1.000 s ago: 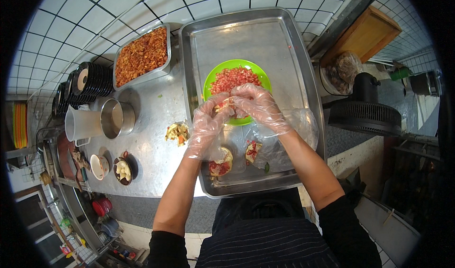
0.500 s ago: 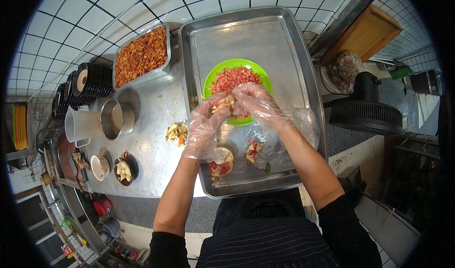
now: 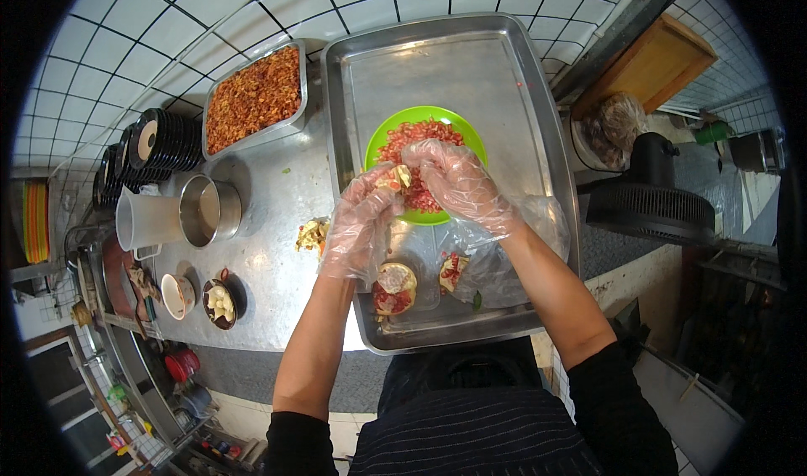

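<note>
My left hand [image 3: 360, 224], in a clear plastic glove, grips a pomegranate piece [image 3: 393, 178] with pale pith and peel. Curled fingers of my gloved right hand [image 3: 458, 183] come up against the piece; anything pinched in them is hidden. Both hands are over a bright green plate [image 3: 433, 112] heaped with loose red pomegranate seeds [image 3: 437, 131]. The plate rests in a large metal tray [image 3: 420, 64]. Nearer to me in the tray lie a larger opened pomegranate chunk [image 3: 393, 291] and a smaller one [image 3: 451, 272], beside a crumpled clear plastic bag [image 3: 525, 261].
Peel scraps [image 3: 312, 235] lie on the metal table left of the tray. Farther left are a pan of reddish-brown crumbs [image 3: 256, 97], a metal pot [image 3: 208, 211], a plastic jug [image 3: 139, 219], stacked black dishes [image 3: 160, 140] and small bowls [image 3: 177, 297]. A black fan [image 3: 651, 207] stands at the right.
The pomegranate piece has tilted and shifted slightly left in my left hand, showing more pale peel. My right fingers have moved a little left and up over it.
</note>
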`<action>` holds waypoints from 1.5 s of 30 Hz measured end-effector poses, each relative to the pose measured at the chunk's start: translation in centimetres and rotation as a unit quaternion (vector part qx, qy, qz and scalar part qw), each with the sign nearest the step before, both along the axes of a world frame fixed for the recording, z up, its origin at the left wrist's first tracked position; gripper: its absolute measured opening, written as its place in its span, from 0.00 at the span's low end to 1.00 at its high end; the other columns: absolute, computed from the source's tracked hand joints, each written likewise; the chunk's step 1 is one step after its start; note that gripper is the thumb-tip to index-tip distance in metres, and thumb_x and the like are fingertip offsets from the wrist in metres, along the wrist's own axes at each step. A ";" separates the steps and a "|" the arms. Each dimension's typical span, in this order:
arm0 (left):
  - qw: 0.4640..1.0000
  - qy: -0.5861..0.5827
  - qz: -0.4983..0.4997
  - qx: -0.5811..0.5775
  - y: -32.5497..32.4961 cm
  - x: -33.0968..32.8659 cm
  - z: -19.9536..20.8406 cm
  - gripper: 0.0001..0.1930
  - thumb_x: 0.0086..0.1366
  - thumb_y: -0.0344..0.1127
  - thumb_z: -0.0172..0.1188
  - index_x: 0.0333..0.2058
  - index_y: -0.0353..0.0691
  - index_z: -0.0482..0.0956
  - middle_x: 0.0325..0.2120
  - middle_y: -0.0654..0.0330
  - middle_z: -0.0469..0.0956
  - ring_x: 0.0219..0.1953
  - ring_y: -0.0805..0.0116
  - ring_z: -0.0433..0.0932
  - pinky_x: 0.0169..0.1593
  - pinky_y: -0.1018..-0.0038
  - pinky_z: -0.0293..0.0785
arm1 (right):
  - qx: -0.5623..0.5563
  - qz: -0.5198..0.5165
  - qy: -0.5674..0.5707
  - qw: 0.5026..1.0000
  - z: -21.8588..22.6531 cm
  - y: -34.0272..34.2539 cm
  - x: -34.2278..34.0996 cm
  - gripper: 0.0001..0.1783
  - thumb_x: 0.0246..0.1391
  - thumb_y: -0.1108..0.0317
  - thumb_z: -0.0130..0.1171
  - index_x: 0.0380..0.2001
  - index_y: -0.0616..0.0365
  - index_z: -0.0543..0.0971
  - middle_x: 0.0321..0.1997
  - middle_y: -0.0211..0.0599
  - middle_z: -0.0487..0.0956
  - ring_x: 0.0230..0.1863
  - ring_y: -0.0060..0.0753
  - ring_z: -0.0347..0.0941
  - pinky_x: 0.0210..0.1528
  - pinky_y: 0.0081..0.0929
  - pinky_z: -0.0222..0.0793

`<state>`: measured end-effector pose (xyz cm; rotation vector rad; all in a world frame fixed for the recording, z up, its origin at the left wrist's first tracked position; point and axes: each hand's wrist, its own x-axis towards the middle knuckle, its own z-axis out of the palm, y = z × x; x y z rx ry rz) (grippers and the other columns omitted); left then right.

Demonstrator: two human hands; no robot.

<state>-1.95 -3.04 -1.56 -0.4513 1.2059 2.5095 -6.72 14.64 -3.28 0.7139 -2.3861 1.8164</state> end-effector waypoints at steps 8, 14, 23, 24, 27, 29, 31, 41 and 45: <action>1.000 0.007 -0.021 0.015 0.0 0.1 0.6 0.17 0.61 0.27 0.58 0.49 0.31 0.71 0.37 0.58 0.76 0.32 0.75 0.74 0.38 0.80 0.74 | -0.019 0.002 -0.125 0.992 0.9 -0.5 0.0 0.10 0.47 0.73 0.60 0.35 0.60 0.78 0.33 0.42 0.81 0.37 0.36 0.79 0.41 0.29 0.73; 0.998 0.056 0.001 -0.032 -4.1 0.7 1.8 0.18 0.62 0.32 0.58 0.49 0.31 0.71 0.37 0.60 0.77 0.32 0.76 0.73 0.40 0.80 0.73 | 0.091 -0.008 -0.167 0.982 1.7 -1.3 -0.4 0.08 0.50 0.73 0.60 0.34 0.63 0.77 0.38 0.37 0.79 0.36 0.25 0.76 0.41 0.24 0.73; 0.976 0.124 0.030 -0.179 -11.4 3.8 4.8 0.19 0.63 0.30 0.57 0.52 0.31 0.70 0.43 0.54 0.75 0.37 0.73 0.74 0.42 0.78 0.72 | 0.075 0.148 -0.108 0.980 2.5 -10.2 0.8 0.08 0.49 0.70 0.61 0.31 0.63 0.80 0.29 0.44 0.80 0.34 0.33 0.78 0.39 0.28 0.72; 0.975 0.125 0.033 -0.182 -11.9 4.3 4.9 0.19 0.63 0.30 0.57 0.52 0.31 0.70 0.44 0.53 0.74 0.36 0.73 0.73 0.42 0.78 0.71 | 0.094 0.159 -0.103 0.977 2.6 -11.1 1.1 0.08 0.49 0.69 0.60 0.31 0.63 0.80 0.30 0.45 0.80 0.34 0.36 0.78 0.40 0.29 0.72; 0.975 0.124 0.042 -0.177 -13.4 5.8 4.8 0.19 0.63 0.30 0.56 0.52 0.31 0.70 0.44 0.53 0.74 0.36 0.72 0.72 0.42 0.77 0.70 | 0.138 0.172 -0.113 0.969 1.6 -13.8 2.4 0.10 0.49 0.68 0.58 0.32 0.62 0.81 0.32 0.48 0.80 0.36 0.43 0.77 0.42 0.33 0.71; 0.973 0.128 0.045 -0.188 -14.4 6.9 4.6 0.19 0.62 0.30 0.57 0.51 0.31 0.70 0.44 0.52 0.74 0.37 0.71 0.72 0.42 0.76 0.70 | 0.147 0.173 -0.132 0.965 1.0 -14.8 3.2 0.10 0.49 0.68 0.58 0.33 0.62 0.81 0.33 0.47 0.80 0.36 0.43 0.77 0.42 0.34 0.71; 0.970 0.125 0.058 -0.200 -15.2 8.1 4.3 0.19 0.62 0.30 0.57 0.51 0.31 0.70 0.44 0.51 0.73 0.37 0.70 0.72 0.42 0.75 0.70 | 0.139 0.168 -0.093 0.972 1.6 -14.8 3.4 0.09 0.49 0.68 0.59 0.32 0.62 0.80 0.31 0.45 0.80 0.34 0.40 0.77 0.41 0.32 0.71; 0.972 0.091 0.063 -0.209 -17.0 12.2 2.8 0.20 0.61 0.31 0.60 0.51 0.30 0.71 0.41 0.55 0.77 0.37 0.72 0.74 0.42 0.76 0.72 | 0.159 0.049 -0.173 0.971 2.5 -5.4 -0.9 0.05 0.53 0.71 0.57 0.27 0.62 0.77 0.25 0.33 0.76 0.23 0.22 0.71 0.30 0.22 0.71; 0.974 0.095 0.054 -0.198 -15.9 12.2 2.7 0.19 0.60 0.28 0.59 0.50 0.30 0.72 0.41 0.56 0.77 0.38 0.73 0.75 0.42 0.77 0.73 | 0.234 -0.009 0.043 0.971 3.2 -3.7 -0.6 0.10 0.52 0.67 0.55 0.26 0.65 0.77 0.26 0.40 0.77 0.27 0.35 0.73 0.34 0.30 0.70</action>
